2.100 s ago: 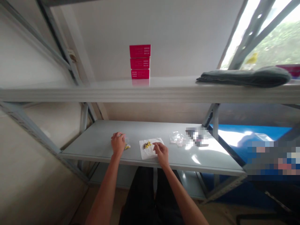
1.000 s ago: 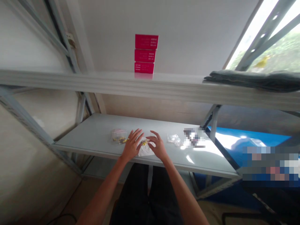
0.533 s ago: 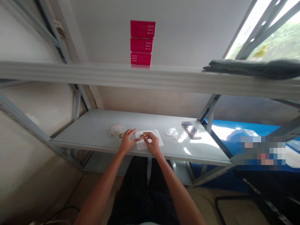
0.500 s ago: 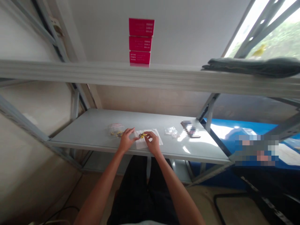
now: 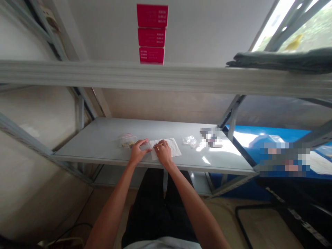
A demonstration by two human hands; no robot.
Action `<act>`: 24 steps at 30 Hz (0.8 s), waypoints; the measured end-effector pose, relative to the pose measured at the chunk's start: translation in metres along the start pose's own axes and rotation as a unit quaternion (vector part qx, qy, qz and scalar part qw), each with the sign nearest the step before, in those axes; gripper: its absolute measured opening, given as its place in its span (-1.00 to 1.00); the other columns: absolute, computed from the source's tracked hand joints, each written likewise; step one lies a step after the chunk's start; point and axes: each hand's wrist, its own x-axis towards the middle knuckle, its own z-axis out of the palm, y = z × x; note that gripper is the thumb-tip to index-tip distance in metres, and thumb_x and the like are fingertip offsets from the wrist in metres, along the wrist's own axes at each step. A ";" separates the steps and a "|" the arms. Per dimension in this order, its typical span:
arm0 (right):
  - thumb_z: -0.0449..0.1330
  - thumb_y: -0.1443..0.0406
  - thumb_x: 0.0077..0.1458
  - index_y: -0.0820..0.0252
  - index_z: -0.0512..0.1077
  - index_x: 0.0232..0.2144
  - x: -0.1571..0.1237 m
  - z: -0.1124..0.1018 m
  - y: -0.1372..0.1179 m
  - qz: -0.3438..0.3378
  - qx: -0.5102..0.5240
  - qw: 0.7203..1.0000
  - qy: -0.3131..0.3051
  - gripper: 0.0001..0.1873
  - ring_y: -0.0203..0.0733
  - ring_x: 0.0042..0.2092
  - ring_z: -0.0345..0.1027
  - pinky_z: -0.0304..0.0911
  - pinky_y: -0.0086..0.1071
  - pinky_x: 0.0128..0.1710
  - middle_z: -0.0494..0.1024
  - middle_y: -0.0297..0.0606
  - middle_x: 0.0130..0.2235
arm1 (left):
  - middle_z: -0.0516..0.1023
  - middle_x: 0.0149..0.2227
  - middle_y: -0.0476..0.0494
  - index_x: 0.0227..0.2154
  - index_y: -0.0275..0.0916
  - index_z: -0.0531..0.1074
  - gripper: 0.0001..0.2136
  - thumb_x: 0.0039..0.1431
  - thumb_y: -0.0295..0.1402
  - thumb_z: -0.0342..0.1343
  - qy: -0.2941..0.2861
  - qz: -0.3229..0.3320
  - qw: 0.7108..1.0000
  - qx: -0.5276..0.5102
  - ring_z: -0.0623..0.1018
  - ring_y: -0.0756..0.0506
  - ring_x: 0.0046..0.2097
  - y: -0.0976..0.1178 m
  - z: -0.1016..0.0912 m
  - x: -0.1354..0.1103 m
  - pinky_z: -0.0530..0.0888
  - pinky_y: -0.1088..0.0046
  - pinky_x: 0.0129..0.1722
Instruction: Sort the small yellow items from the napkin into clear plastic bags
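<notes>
on the lower shelf [image 5: 88, 138] of a grey metal rack, both hands are busy at the front edge, close together but not clearly touching. left hand [image 5: 137, 153] is curled, not spread, fingers bent down and pointing right, between a small clear bag [image 5: 127, 141] and a white tissue [image 5: 171, 148]. cannot tell if it holds anything. the bag lies flat on the shelf with a clump of yellowish bits inside, just left of that hand. right hand [image 5: 161, 153] has thumb and fingers drawn together over loose yellow bits [image 5: 158, 146] at the tissue's left part, looks like a small pinch, but the bits are too small to tell if any are gripped. work in hand is fine fingertip handling over the tissue. further right lie a crumpled clear plastic bag [image 5: 189, 140] and some items blurred out past recognition. higher shelf [image 5: 155, 74] carries three stacked red boxes [image 5: 151, 34] and a folded grey cloth [image 5: 280, 60].
</notes>
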 end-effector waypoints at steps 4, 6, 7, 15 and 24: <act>0.18 0.32 0.29 0.15 0.60 -0.22 -0.003 0.000 0.005 0.004 0.105 0.993 0.053 -0.83 -0.16 -0.12 0.40 0.32 -0.34 -0.09 0.51 -0.16 -0.10 | 0.62 -0.10 -0.21 0.01 -0.22 0.54 -0.48 -0.06 -0.25 0.44 -0.025 0.025 0.998 0.042 0.58 -0.19 -0.09 -0.003 0.002 0.000 0.49 0.19 0.04; 0.18 0.32 0.29 0.14 0.60 -0.23 -0.004 -0.001 0.006 -0.016 0.167 0.985 0.036 -0.83 -0.25 -0.27 0.39 0.33 -0.38 -0.16 0.52 -0.23 -0.16 | 0.61 -0.12 -0.20 0.00 -0.22 0.55 -0.49 -0.06 -0.26 0.44 -0.040 0.041 0.997 0.051 0.57 -0.19 -0.10 -0.001 0.003 -0.001 0.48 0.19 0.04; 0.19 0.33 0.27 0.14 0.60 -0.24 -0.004 -0.001 0.007 -0.028 0.189 0.981 0.023 -0.84 -0.28 -0.33 0.37 0.33 -0.40 -0.20 0.52 -0.25 -0.18 | 0.61 -0.12 -0.19 0.00 -0.22 0.55 -0.50 -0.05 -0.26 0.43 -0.048 0.047 0.996 0.051 0.57 -0.18 -0.11 0.000 0.003 -0.001 0.48 0.20 0.04; 0.25 0.34 0.21 0.10 0.65 -0.24 -0.001 0.010 0.015 -0.053 0.231 0.971 0.016 -0.85 -0.31 -0.31 0.38 0.36 -0.40 -0.21 0.50 -0.23 -0.12 | 0.60 -0.09 -0.21 0.03 -0.20 0.55 -0.51 0.01 -0.23 0.39 -0.099 0.066 0.993 0.024 0.57 -0.20 -0.06 0.009 0.003 0.000 0.46 0.18 0.08; 0.13 0.37 0.26 0.07 0.63 -0.08 -0.002 0.004 0.017 -0.054 0.252 0.966 0.025 -0.70 -0.29 -0.27 0.38 0.36 -0.39 -0.20 0.47 -0.20 -0.08 | 0.63 -0.10 -0.23 0.04 -0.26 0.55 -0.40 -0.09 -0.13 0.42 -0.064 -0.026 0.997 -0.038 0.59 -0.21 -0.08 0.002 0.001 0.000 0.51 0.21 0.03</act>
